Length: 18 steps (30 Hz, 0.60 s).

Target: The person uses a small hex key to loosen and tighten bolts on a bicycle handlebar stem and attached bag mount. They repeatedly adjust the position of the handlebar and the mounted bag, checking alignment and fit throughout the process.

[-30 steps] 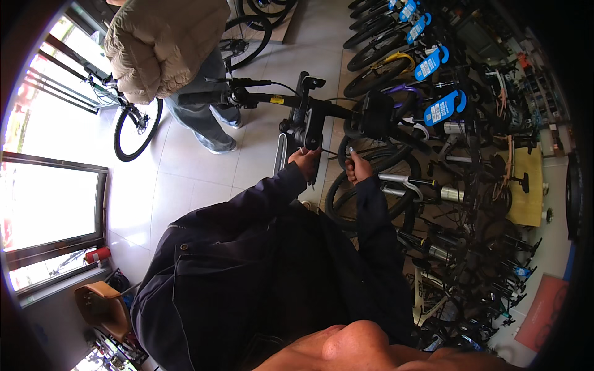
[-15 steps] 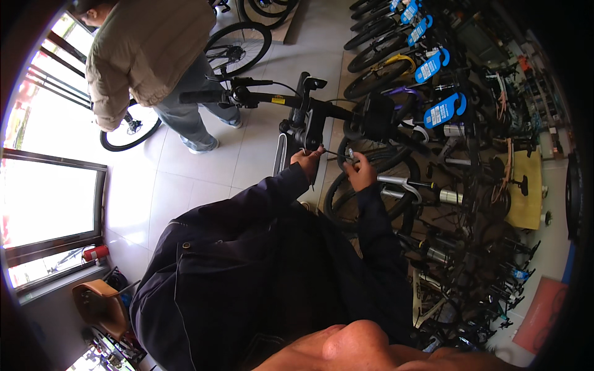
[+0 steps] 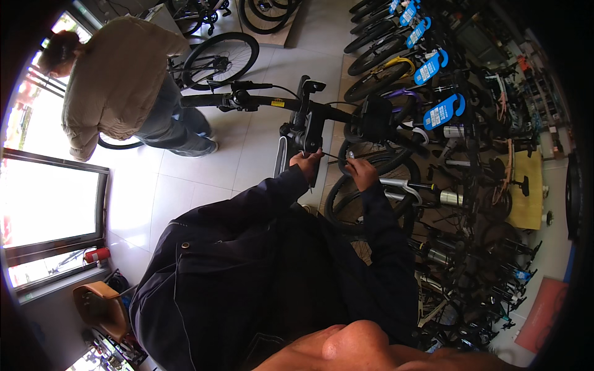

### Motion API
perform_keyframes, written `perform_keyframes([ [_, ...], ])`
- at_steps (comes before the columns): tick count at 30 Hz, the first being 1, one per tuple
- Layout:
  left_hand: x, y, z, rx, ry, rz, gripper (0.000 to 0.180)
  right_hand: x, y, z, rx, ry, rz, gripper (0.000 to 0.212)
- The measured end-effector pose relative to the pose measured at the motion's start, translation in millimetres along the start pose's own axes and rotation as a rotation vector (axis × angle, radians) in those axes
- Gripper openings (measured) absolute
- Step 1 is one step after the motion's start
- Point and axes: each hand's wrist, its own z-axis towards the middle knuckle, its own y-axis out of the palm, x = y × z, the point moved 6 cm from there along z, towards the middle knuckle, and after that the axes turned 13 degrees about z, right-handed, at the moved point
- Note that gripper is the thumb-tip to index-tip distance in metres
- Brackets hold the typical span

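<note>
Bike handlebar (image 3: 263,101): a long black bar, up near the middle. It goes across from left to right and sits on the stem (image 3: 314,128).
Grip (image 3: 203,100): black, on the bar's left end, with no hand on it.
Brake part (image 3: 240,99): dark and lumpy, just beside the grip. It looks like it is already on the bar.
Yellow sticker (image 3: 278,104): small, stuck on the bar, between the brake part and the stem.
Left hand (image 3: 305,165): right at the low end of the stem. Its fingers are bent in close, but I cannot tell if they pinch anything.
Stem job: the bar and stem look put together, so that bit seems done. The low end seems to be the bit left to do. I cannot see if anything there is loose or tight.
Thin dark rod (image 3: 333,157): goes from near the left hand over to the right hand (image 3: 364,173). It may be a tool or a cable; it is too small to tell.
Right hand's fingers: they look closed on the rod's end.
Dark boxy thing (image 3: 375,117): hides some of the bar.
Blue tags (image 3: 444,111): hang by the parked bikes (image 3: 396,63).
</note>
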Motion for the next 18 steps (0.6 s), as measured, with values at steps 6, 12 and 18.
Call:
perform_keyframes([
  [6,-6,-3,4,0.003,-0.073,0.113,0.038,61,23,-22,-0.227,0.788,0.744,0.031],
  [12,0,-2,-4,0.001,-0.097,0.110,0.044,80,46,-37,-0.087,1.166,1.049,0.041],
  [18,4,-5,-11,0.070,-0.036,0.114,0.045,21,11,-16,0.103,0.310,0.150,0.036],
])
